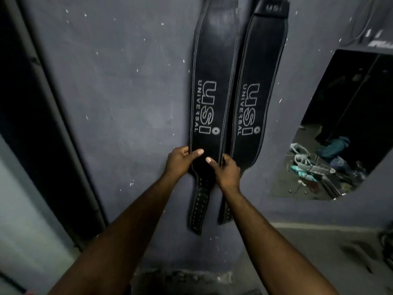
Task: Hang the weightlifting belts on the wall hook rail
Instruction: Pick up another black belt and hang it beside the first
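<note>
Head view: grey wall fills most of the frame, with a mirror cut off at the right edge. Two black belts hang side by side against it, their tops and any hook rail out of frame. Left belt is gripped at its lower edges by the left hand and right hand; right belt hangs free, its tail probably partly hidden behind the right forearm.

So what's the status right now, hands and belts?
Left hand and right hand both gripping left belt at its lower end. Right belt hanging alongside. Hook rail out of view. Nothing obstructing.
</note>
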The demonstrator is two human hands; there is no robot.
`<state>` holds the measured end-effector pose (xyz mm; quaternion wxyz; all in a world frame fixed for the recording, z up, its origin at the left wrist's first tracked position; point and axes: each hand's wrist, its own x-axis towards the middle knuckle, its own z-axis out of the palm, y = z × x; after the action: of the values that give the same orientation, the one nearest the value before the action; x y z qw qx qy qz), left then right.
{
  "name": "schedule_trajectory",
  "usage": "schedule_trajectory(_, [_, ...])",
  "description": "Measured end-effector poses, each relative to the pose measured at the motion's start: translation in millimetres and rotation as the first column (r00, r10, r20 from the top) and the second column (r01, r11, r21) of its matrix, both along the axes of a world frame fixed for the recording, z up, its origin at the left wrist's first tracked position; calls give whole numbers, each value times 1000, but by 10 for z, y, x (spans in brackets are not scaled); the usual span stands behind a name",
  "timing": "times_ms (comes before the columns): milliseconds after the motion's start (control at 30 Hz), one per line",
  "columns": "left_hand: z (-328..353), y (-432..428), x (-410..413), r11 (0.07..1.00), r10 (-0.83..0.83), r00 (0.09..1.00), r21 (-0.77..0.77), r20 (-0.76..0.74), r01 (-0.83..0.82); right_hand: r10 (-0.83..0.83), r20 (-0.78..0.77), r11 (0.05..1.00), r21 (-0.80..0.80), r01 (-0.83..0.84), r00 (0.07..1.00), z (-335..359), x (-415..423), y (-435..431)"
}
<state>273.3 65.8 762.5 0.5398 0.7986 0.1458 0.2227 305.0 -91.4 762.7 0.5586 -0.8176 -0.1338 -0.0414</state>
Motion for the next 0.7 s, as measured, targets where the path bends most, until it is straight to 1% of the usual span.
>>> schedule_trajectory(67, [-124,-6,-54,999,26,997,-31,-73,-28,-14,-110,1000,4,14,994,-143,-66,-24])
schedule_trajectory(167, [-435,-56,-183,993,53,984,-97,-172,-70,-44,-262,998,-51,32,964,-439,-196,-131])
schedule_trajectory(233, [-584,-178,-363,961,37,974,-260,-226,-97,-42,-329,998,-60,23,943,-658,-319,-223])
schedule_trajectory(300, [-773,-329,-530,886,-17,966,-451,-259,-105,-17,-379,999,-53,-4,925,-832,-475,-315])
schedule_trajectory(367, [-1011,-453,-752,829,-74,949,-548,-306,-112,16,-434,999,-28,-31,901,-994,-639,-406])
schedule_trajectory(500, [-1493,-618,-1250,739,-160,900,-654,-405,-163,116,-544,993,43,-110,831,-1284,-1050,-538])
schedule_trajectory(567, [-1770,-720,-1565,705,-154,870,-669,-468,-234,154,-596,987,62,-147,788,-1537,-1289,-598])
schedule_trajectory(633, [-2159,-844,-1924,666,-118,830,-663,-545,-340,189,-681,981,100,-166,707,-1852,-1556,-683])
schedule_trajectory(700, [-2637,-989,-2280,638,-112,776,-644,-621,-423,184,-748,981,96,-170,638,-2273,-1802,-761])
